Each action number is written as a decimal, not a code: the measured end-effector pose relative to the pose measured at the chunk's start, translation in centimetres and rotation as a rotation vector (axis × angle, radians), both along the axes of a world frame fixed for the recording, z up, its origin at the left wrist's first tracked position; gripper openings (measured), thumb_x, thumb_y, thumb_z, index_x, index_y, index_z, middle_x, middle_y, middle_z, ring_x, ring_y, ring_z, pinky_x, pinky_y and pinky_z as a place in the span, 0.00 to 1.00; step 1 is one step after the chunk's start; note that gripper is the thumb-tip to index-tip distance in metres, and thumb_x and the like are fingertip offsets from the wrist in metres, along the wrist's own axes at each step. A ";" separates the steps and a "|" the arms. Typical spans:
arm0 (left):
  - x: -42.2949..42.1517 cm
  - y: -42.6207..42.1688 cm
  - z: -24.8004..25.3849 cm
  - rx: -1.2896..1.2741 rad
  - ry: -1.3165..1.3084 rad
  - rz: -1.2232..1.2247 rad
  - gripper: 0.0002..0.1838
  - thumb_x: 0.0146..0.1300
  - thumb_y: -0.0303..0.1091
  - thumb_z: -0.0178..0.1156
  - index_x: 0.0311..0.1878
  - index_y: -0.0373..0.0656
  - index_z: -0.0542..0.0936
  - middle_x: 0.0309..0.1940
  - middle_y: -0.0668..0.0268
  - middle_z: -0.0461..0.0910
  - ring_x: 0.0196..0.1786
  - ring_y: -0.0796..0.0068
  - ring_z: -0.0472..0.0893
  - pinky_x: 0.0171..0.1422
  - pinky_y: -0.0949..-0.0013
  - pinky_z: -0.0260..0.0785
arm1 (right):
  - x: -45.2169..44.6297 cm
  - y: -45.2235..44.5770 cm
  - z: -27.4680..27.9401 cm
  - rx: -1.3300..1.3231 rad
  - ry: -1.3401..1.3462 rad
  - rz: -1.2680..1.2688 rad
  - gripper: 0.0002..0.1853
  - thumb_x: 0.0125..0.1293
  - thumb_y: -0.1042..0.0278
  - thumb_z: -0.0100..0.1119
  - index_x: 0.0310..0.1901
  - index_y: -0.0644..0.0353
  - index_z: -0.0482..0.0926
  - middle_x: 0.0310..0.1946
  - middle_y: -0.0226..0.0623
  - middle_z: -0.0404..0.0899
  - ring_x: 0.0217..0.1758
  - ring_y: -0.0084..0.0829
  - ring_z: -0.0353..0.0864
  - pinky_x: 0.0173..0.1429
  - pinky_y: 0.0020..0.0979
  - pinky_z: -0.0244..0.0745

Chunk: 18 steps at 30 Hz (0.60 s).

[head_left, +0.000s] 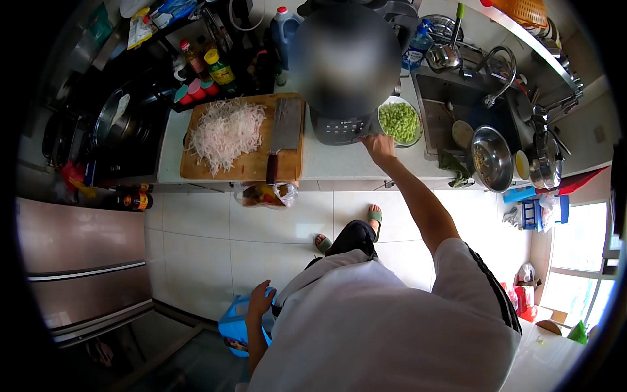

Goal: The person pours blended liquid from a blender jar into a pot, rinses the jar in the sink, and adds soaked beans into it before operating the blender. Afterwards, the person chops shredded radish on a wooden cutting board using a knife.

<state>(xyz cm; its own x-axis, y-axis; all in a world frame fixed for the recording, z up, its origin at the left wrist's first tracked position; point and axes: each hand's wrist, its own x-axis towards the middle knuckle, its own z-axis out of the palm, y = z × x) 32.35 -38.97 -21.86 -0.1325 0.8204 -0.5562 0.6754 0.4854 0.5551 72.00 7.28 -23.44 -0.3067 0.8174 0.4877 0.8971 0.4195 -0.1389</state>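
Observation:
My right hand (380,149) is at the front of the counter, its fingertips by the lower right corner of the control panel on a dark grey appliance (336,130). Nothing shows in its grip. Right beside it sits a white bowl of chopped green vegetable (399,122). My left hand (262,300) hangs low at my side with its fingers loosely apart, holding nothing, near a blue bag (234,321). Pale shreds (225,134) are heaped on a wooden cutting board (196,171), and a cleaver (285,127) lies at the board's right side.
A stove (140,153) with a pan is at the left, beside several bottles. On the right are a sink (434,91), a faucet (511,68) and a metal bowl (491,160). A plastic bag (268,195) hangs at the counter's front. Tiled floor (281,219) lies below.

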 end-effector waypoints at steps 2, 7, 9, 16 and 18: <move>-0.1 -0.2 0.0 0.007 -0.015 0.006 0.26 0.62 0.40 0.61 0.60 0.36 0.73 0.54 0.50 0.77 0.53 0.51 0.79 0.56 0.56 0.72 | -0.1 0.2 0.5 -0.175 -0.032 -0.059 0.18 0.64 0.49 0.58 0.26 0.53 0.85 0.20 0.42 0.80 0.24 0.45 0.80 0.29 0.42 0.70; -0.5 -0.5 -0.2 -0.006 0.000 0.005 0.26 0.62 0.40 0.60 0.60 0.36 0.73 0.54 0.49 0.77 0.52 0.51 0.79 0.56 0.56 0.72 | -0.3 0.5 1.2 -0.233 -0.042 -0.074 0.17 0.63 0.49 0.59 0.27 0.53 0.86 0.20 0.44 0.79 0.22 0.46 0.79 0.27 0.42 0.68; -0.7 -0.5 -0.4 0.000 0.003 -0.010 0.25 0.62 0.40 0.60 0.59 0.36 0.73 0.55 0.49 0.76 0.52 0.51 0.79 0.56 0.56 0.72 | -0.4 0.3 1.2 -0.222 0.022 -0.079 0.17 0.63 0.49 0.59 0.26 0.53 0.86 0.20 0.45 0.79 0.21 0.46 0.78 0.26 0.41 0.68; -1.0 0.6 0.1 0.013 0.008 -0.021 0.25 0.63 0.41 0.60 0.59 0.36 0.74 0.55 0.49 0.76 0.53 0.51 0.79 0.57 0.56 0.72 | -0.3 0.6 1.3 -0.207 0.024 -0.070 0.17 0.61 0.49 0.62 0.24 0.53 0.86 0.20 0.41 0.79 0.22 0.44 0.78 0.27 0.41 0.66; -0.9 0.8 0.3 0.004 0.013 -0.009 0.25 0.64 0.41 0.59 0.59 0.36 0.74 0.55 0.49 0.76 0.53 0.51 0.79 0.57 0.56 0.71 | -0.4 0.3 1.6 -0.193 -0.008 -0.087 0.18 0.60 0.48 0.62 0.23 0.53 0.85 0.19 0.40 0.79 0.22 0.44 0.78 0.28 0.42 0.65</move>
<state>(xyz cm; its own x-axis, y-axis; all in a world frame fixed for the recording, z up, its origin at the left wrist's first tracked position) 31.45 -38.17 -21.57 -0.1325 0.8237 -0.5514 0.6870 0.4773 0.5479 71.56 7.61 -21.87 -0.2337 0.9190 0.3176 0.9303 0.3064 -0.2019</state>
